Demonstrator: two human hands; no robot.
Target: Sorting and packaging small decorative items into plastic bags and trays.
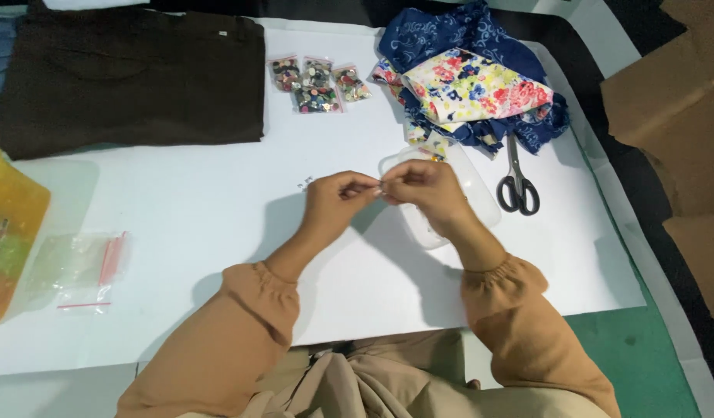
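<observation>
Both hands meet over the middle of the white worktop (218,193). The left hand (335,203) and the right hand (423,190) each pinch fingertips closed on something tiny held between them, too small to make out. Just beneath the right hand lies a clear plastic box (481,203). To its right rest black-handled scissors (517,184), blades pointing toward a heap of blue and floral cloth (469,81). Small clear bags of buttons (317,83) sit at the far edge, beside a folded dark brown garment (133,73). At the left, an empty zip bag (75,269) lies near a yellow container (9,224).
</observation>
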